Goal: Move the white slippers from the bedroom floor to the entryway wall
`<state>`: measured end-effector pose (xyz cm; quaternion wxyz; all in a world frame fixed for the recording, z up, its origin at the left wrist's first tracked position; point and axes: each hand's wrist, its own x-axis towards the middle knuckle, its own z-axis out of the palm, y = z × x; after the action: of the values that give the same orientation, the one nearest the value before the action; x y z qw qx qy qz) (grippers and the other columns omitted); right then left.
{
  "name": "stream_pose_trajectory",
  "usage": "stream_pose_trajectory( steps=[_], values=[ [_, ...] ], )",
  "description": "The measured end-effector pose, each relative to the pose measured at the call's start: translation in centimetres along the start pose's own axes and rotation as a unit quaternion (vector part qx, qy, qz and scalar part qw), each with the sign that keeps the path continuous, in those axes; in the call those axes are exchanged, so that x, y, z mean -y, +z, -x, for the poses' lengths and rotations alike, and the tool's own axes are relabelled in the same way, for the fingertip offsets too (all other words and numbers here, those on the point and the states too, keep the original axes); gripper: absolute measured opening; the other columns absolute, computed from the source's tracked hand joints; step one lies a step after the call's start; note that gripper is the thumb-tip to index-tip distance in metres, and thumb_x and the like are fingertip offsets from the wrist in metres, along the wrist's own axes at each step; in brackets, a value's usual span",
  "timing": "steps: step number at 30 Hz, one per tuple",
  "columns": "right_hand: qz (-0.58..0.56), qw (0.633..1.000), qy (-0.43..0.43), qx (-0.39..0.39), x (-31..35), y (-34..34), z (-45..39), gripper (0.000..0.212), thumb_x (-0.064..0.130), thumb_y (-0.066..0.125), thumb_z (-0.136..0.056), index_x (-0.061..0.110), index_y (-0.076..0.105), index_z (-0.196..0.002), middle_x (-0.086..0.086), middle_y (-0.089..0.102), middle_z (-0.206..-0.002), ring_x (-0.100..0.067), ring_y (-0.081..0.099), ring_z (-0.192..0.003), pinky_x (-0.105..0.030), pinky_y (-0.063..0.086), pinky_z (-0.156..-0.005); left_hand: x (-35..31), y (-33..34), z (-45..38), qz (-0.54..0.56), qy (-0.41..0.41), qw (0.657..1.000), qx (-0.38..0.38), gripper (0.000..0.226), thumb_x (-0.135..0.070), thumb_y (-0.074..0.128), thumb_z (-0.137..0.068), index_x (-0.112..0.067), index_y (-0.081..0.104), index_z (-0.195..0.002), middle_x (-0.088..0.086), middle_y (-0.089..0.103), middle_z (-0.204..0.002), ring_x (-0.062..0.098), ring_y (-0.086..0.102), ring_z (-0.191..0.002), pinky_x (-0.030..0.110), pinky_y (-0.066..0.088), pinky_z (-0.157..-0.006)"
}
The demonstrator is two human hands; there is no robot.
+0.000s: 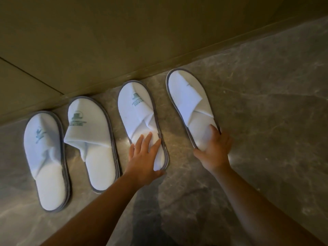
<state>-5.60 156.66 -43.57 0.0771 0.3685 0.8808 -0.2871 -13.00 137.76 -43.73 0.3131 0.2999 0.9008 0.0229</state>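
Note:
Several white slippers with grey edging lie in a row on the marble floor, toes towards the wall point(106, 41). The far-left slipper point(44, 153) and its neighbour point(95, 139) lie untouched. My left hand point(143, 157) rests flat on the heel of the third slipper point(136, 112), thumb at its rear edge. My right hand point(215, 150) grips the heel of the fourth slipper point(188, 96), fingers inside under the strap and thumb at the sole's edge. That slipper sits a little apart from the others, angled, its toe close to the wall.
The grey marble floor point(257, 121) extends to the right and towards me. A skirting line point(124, 71) runs diagonally where the olive wall meets the floor. A panel seam point(32, 75) crosses the wall at the left.

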Motion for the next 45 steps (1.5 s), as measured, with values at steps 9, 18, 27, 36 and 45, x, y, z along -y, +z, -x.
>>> stream_pose_trajectory(
  steps=[9, 18, 27, 36, 45],
  values=[
    [0.047, 0.999, -0.02, 0.018, 0.8, 0.9, -0.8, 0.083, 0.028, 0.071, -0.067, 0.016, 0.024, -0.135, -0.023, 0.025, -0.143, -0.037, 0.024, -0.128, -0.046, 0.025, -0.105, 0.4, 0.8, -0.3, -0.014, 0.012, 1.0, -0.025, 0.095, -0.061, 0.054, -0.071, -0.03, -0.002, -0.141, 0.003, -0.009, -0.156, 0.029, -0.012, -0.142, 0.051, -0.005, -0.113],
    [0.037, 0.999, -0.014, 0.008, 1.4, 1.2, -0.4, 0.083, 0.026, 0.073, -0.066, 0.017, 0.026, -0.134, -0.023, 0.023, -0.143, -0.038, 0.023, -0.129, -0.048, 0.029, -0.104, 0.5, 0.9, -0.4, -0.002, 0.007, 1.0, -0.021, 0.096, -0.061, 0.056, -0.07, -0.032, -0.003, -0.14, 0.001, -0.01, -0.156, 0.028, -0.013, -0.142, 0.051, -0.005, -0.113],
    [0.031, 0.999, -0.009, 0.011, 1.7, 0.8, -0.4, 0.083, 0.024, 0.074, -0.065, 0.015, 0.027, -0.133, -0.024, 0.024, -0.142, -0.039, 0.024, -0.127, -0.048, 0.029, -0.103, 0.6, 1.1, -0.5, -0.012, 0.01, 1.0, -0.025, 0.094, -0.062, 0.054, -0.071, -0.032, -0.004, -0.14, 0.001, -0.01, -0.156, 0.029, -0.013, -0.142, 0.051, -0.005, -0.113],
    [0.045, 0.999, -0.004, 0.022, 1.5, 0.5, -0.5, 0.082, 0.027, 0.072, -0.067, 0.015, 0.026, -0.134, -0.024, 0.026, -0.141, -0.038, 0.024, -0.128, -0.046, 0.027, -0.104, 0.4, 1.0, -0.5, -0.014, -0.003, 1.0, -0.008, 0.095, -0.063, 0.053, -0.071, -0.032, -0.005, -0.14, 0.001, -0.012, -0.155, 0.029, -0.014, -0.142, 0.052, -0.005, -0.113],
    [0.058, 0.998, -0.013, 0.022, 2.1, -0.4, -0.1, 0.083, 0.043, 0.067, -0.07, 0.018, 0.023, -0.136, -0.02, 0.017, -0.147, -0.036, 0.019, -0.133, -0.049, 0.025, -0.108, -0.5, -1.4, 0.5, -0.021, -0.013, 0.999, 0.024, 0.092, -0.065, 0.048, -0.073, -0.032, -0.006, -0.14, 0.001, -0.014, -0.155, 0.029, -0.011, -0.142, 0.051, -0.005, -0.114]
  ],
)
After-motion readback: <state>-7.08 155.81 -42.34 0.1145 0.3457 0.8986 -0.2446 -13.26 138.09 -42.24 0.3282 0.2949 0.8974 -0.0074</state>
